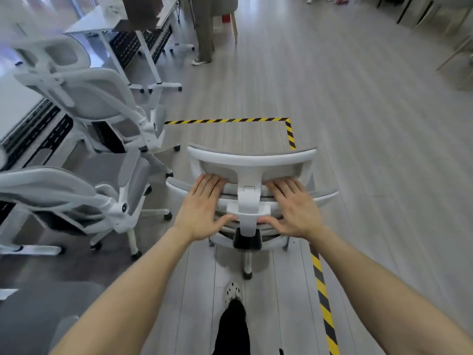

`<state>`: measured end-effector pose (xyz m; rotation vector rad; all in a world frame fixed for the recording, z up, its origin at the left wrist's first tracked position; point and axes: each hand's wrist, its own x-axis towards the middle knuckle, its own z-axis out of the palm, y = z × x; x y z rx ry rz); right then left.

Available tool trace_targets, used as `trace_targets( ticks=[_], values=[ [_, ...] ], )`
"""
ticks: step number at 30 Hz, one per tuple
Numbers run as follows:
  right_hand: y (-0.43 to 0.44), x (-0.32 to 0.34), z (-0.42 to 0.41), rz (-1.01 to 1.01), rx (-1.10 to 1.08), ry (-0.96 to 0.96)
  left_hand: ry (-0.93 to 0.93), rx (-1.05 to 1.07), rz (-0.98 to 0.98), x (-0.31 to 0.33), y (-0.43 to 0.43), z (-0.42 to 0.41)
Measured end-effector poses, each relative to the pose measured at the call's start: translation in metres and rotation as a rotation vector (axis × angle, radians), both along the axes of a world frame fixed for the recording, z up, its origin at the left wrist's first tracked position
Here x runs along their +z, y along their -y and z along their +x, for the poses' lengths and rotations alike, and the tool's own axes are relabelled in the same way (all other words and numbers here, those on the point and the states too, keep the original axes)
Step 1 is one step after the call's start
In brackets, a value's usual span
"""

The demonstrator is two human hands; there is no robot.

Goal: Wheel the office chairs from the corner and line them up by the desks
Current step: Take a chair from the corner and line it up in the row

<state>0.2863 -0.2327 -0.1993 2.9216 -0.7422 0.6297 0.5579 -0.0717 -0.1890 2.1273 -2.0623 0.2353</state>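
Note:
A white office chair with grey mesh (252, 160) stands straight in front of me, its back toward me. My left hand (204, 208) grips the chair's headrest and backrest frame left of the centre post. My right hand (291, 208) grips the same frame right of the post. Two more white chairs stand at the left, one near (64, 196) and one farther (94, 98), both beside the white desks (97, 24). One castor of my chair shows below the seat, just ahead of my foot.
Yellow-and-black floor tape (290, 131) marks a rectangle around the chair and runs back along my right. A person's legs (203, 34) stand by the far desk. Desk legs and black cable trays line the left. Open grey floor lies ahead and right.

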Motion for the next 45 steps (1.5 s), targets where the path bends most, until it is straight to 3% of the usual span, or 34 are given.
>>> trace_targets(
  ticks=[9,17,24,36,45],
  values=[
    [0.193,0.001,0.115,0.101,-0.092,-0.072,0.006,0.030,0.058,0.005,0.209,0.114],
    [0.351,-0.008,0.197,0.074,-0.071,-0.009,0.007,0.047,0.026,0.003,0.358,0.192],
    [0.452,0.011,0.249,0.138,-0.046,-0.108,0.044,0.138,0.175,0.014,0.457,0.234],
    [0.546,0.024,0.295,0.149,-0.043,-0.186,-0.032,0.261,0.188,0.040,0.542,0.251],
    [0.546,0.058,0.291,0.215,-0.118,-0.293,0.028,0.255,0.147,0.083,0.537,0.230]
  ],
)
